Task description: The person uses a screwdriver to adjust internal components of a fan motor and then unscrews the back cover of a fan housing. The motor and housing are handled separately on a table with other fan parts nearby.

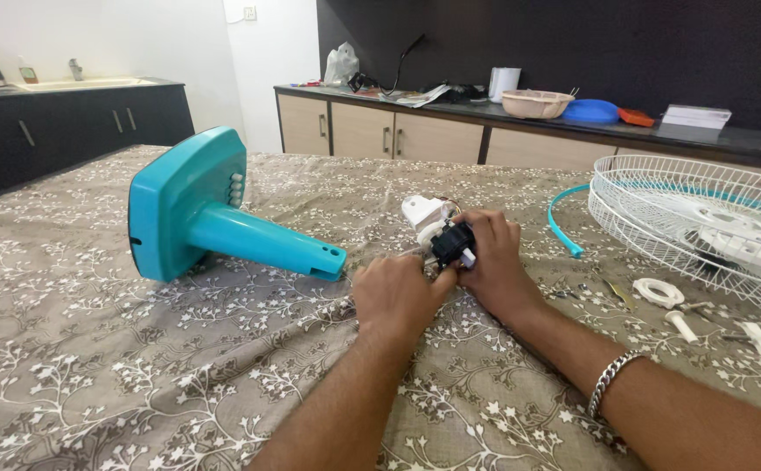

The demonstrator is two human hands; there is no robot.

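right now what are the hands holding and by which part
Both hands grip a small black and white part on the tablecloth: the right hand wraps its right side, the left hand pinches its lower left. Exact finger contact is hidden.

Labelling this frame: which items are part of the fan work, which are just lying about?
In hand: left hand, right hand, black part, white part, teal stand, grille, loose pieces.
Lying about: basket, blue lid, paper roll, bag.

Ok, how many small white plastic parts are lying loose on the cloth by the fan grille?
3: a white ring, a white peg below it, another white piece farther right. More may hide under the grille.
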